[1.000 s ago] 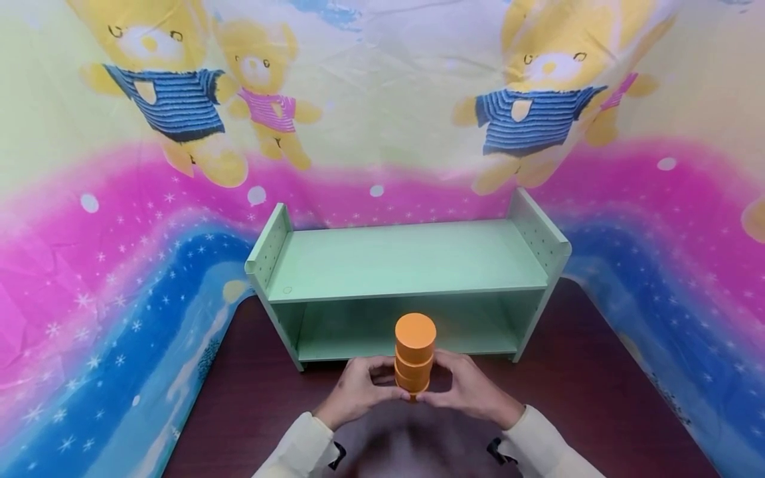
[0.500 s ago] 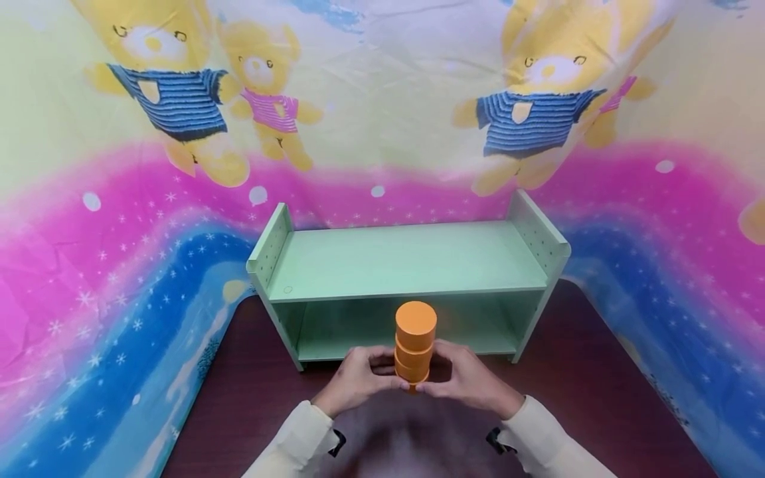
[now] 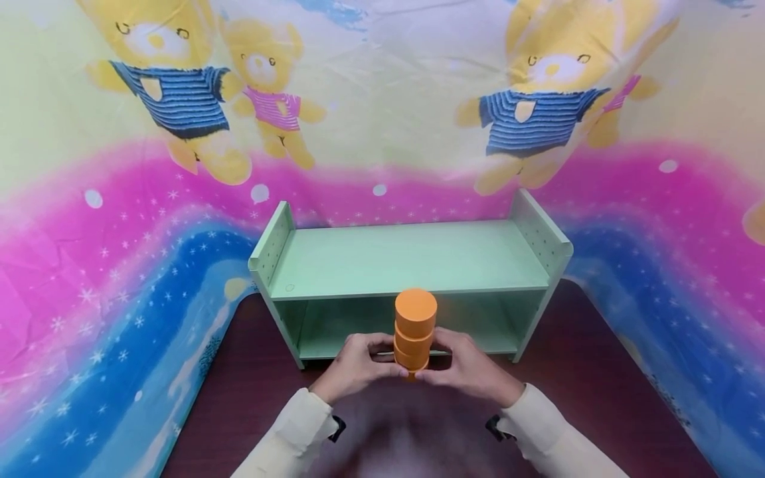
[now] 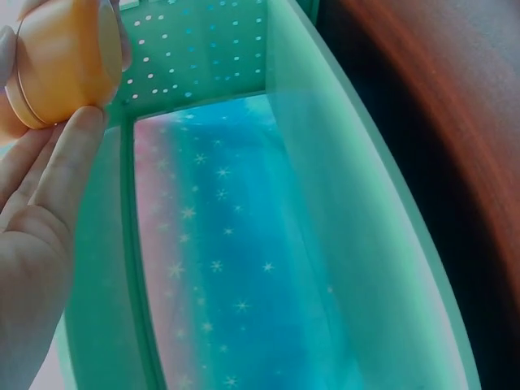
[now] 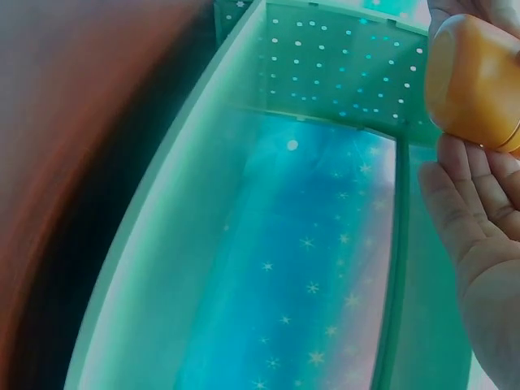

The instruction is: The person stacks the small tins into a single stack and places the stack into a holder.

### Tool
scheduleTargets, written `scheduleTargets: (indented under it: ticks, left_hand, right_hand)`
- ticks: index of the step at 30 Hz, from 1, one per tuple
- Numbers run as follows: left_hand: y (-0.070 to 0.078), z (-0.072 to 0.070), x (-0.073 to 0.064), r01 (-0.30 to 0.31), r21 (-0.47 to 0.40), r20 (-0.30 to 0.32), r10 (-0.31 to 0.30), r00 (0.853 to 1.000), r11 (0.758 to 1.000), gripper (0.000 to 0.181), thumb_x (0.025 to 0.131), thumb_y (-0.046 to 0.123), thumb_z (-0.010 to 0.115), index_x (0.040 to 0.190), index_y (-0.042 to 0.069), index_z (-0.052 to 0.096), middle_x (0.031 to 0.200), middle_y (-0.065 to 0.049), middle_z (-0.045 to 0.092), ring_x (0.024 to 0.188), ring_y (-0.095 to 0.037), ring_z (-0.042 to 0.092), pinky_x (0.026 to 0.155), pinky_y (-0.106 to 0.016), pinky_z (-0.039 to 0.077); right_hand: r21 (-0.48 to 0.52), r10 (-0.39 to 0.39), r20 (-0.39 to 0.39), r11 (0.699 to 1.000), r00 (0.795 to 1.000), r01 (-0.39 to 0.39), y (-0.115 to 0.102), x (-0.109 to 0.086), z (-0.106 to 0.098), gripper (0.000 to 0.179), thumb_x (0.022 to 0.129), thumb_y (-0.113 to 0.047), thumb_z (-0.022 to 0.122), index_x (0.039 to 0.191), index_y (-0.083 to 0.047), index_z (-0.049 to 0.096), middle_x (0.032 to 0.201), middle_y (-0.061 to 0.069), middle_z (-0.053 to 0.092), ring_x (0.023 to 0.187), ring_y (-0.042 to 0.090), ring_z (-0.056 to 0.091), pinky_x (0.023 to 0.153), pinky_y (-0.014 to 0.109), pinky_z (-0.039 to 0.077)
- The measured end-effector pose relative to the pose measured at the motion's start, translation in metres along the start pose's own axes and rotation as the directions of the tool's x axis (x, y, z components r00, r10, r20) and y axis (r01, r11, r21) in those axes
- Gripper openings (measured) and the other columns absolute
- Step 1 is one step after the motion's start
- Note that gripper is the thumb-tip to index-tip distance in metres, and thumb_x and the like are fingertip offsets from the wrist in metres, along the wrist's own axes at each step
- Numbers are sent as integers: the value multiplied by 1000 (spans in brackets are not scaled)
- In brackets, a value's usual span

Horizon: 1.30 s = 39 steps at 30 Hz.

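Note:
An orange cylinder (image 3: 415,325) with a flat round top and rings like stacked jars stands upright between my two hands, in front of the shelf in the head view. From the left, my left hand (image 3: 358,365) grips its lower part with thumb and fingers; my right hand (image 3: 472,370) does the same from the right. The thumbs almost meet at its base. In the left wrist view the orange cylinder (image 4: 69,61) appears at the upper left, fingers against it. At the upper right of the right wrist view, fingers touch the same cylinder (image 5: 471,85).
Behind the hands a pale green two-tier shelf (image 3: 406,259) with raised, perforated side panels stands on a dark reddish-brown table (image 3: 597,392). A printed cloth (image 3: 382,99) with teddy bears hangs around the back and sides.
Both hands have raised the orange cylinder steadily, so its top now overlaps the front edge of the shelf's upper board. The grip looks the same.

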State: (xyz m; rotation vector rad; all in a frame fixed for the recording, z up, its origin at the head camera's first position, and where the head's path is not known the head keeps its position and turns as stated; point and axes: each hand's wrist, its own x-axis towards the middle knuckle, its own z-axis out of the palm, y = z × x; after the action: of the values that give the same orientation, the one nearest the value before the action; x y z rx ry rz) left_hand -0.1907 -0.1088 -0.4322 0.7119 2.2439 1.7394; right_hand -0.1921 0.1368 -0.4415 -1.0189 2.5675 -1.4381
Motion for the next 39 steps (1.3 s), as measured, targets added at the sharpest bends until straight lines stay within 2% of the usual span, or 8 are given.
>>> scheduleTargets:
  ticks: [4, 14, 18, 25, 32, 39]
  left_hand:
    - [4, -3, 3, -2, 10, 0, 2, 1000, 1000, 44, 79, 16, 86, 120, 10, 72, 116, -3, 72, 105, -21, 70, 86, -30, 58]
    - [16, -8, 12, -64, 76, -12, 65, 998, 995, 42, 80, 15, 86, 119, 8, 72, 115, -7, 72, 104, -20, 70, 87, -28, 58]
    - [21, -9, 15, -68, 57, -10, 69, 998, 996, 42, 80, 13, 86, 119, 7, 72, 115, -9, 72, 104, -20, 70, 87, -28, 58]
    - [28, -12, 19, -77, 94, -11, 78, 997, 993, 43, 80, 16, 86, 120, 8, 72, 114, -6, 73, 101, -16, 71, 86, -26, 58]
    - [34, -17, 23, -85, 94, -2, 86, 996, 992, 43, 80, 14, 85, 120, 6, 71, 115, -8, 72, 103, -19, 71, 85, -27, 59]
    - [38, -19, 27, -65, 79, -6, 66, 998, 995, 47, 82, 15, 84, 126, 7, 68, 120, -9, 70, 106, -21, 70, 87, -28, 58]
  right_hand:
    - [-2, -20, -8, 1000, 1000, 20, -2, 3, -4, 56, 85, -44, 79, 133, -25, 59, 127, -12, 62, 116, 12, 61, 99, 45, 53]
    - [-27, -77, -30, 997, 997, 76, -8, 13, -15, 54, 85, -39, 81, 132, -20, 61, 126, -11, 63, 113, 12, 63, 97, 44, 54]
    - [-28, -73, -42, 997, 996, 72, -10, 16, -19, 54, 84, -38, 82, 130, -20, 62, 124, -12, 64, 112, 11, 63, 96, 44, 55]
    - [-53, -72, -44, 996, 996, 70, -13, 21, -25, 55, 83, -41, 82, 129, -18, 63, 124, -11, 65, 111, 10, 63, 97, 41, 55]
    - [-64, -93, -47, 994, 995, 90, -17, 28, -33, 52, 82, -29, 85, 128, -16, 64, 123, -5, 67, 110, 14, 65, 96, 41, 55]
    - [-65, -79, -55, 995, 995, 75, -22, 32, -38, 54, 82, -29, 86, 129, -16, 64, 124, -6, 67, 110, 13, 65, 97, 42, 55]
